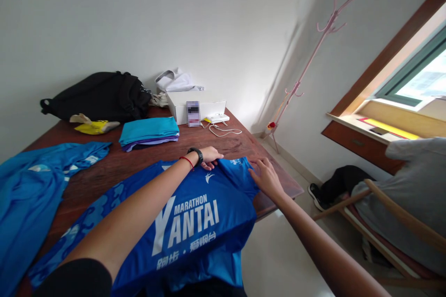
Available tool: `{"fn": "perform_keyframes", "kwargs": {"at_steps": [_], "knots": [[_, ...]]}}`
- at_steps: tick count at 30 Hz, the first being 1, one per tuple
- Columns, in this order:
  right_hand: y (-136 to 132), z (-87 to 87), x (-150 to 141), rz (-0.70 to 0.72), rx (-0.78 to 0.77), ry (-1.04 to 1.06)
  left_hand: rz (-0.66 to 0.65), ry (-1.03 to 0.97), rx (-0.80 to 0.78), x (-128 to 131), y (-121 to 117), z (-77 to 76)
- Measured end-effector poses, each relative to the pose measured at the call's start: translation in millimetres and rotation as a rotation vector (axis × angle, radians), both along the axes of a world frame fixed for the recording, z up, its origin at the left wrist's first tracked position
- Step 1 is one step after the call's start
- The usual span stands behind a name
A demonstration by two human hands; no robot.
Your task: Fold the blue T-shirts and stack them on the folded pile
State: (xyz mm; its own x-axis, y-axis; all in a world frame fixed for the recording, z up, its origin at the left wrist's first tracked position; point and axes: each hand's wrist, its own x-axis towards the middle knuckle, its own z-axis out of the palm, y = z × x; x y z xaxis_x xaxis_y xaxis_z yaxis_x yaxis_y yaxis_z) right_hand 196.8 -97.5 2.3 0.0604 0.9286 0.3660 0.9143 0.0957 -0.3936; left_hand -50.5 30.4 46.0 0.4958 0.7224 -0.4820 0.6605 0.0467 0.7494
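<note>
Blue synthetic-looking long-sleeved shirt with white "Marathon Yantai" print (230, 190) lies front-up on the dark reddish wooden worktop (94, 176), lower part draped over the near edge. Left hand (209, 157) is on it near the collar, can't tell from here if those fingers pinch cloth; right hand (267, 178) is at the shoulder/sleeve side, thumb parted from fingers. Should handle light, limp, a bit slippery, not fragile: I'd take both shoulder seams.
</note>
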Motion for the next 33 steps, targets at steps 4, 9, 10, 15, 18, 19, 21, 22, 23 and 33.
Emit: {"fn": "perform_keyframes", "kwargs": {"at_steps": [4,9,10,15,18,19,21,22,23,33], "knots": [[-14.8,8.8,-35.4,0.344,-0.034,-0.110,-0.017,0.086,0.089,-1.7,-4.4,-0.6],[-23.3,-2.3,-57.7,0.523,-0.298,-0.158,-0.070,0.224,0.332,-5.4,-7.8,-3.3],[-23.4,-5.0,-58.0,0.519,-0.316,-0.169,-0.081,0.247,0.394,-7.0,-7.9,-4.2],[-22.4,-8.7,-55.9,0.510,-0.328,-0.237,-0.095,0.308,0.637,-16.2,-11.0,-8.7],[-22.2,-6.9,-57.2,0.505,-0.336,-0.276,-0.060,0.314,0.761,-18.7,-22.3,-9.2],[-22.2,-6.6,-57.7,0.503,-0.338,-0.291,-0.042,0.306,0.805,-18.7,-28.8,-9.7],[-22.2,-6.6,-58.3,0.499,-0.340,-0.315,-0.063,0.245,0.919,-17.9,-45.6,-13.2],[-22.2,-6.8,-58.4,0.497,-0.339,-0.322,-0.122,0.195,0.974,-17.5,-55.1,-16.7],[-22.3,-7.2,-58.4,0.498,-0.339,-0.326,-0.220,0.132,1.028,-17.3,-64.5,-21.6],[-26.9,-1.8,-48.9,0.570,-0.321,-0.217,-0.456,0.101,0.988,-38.4,-92.3,-63.3]]}}
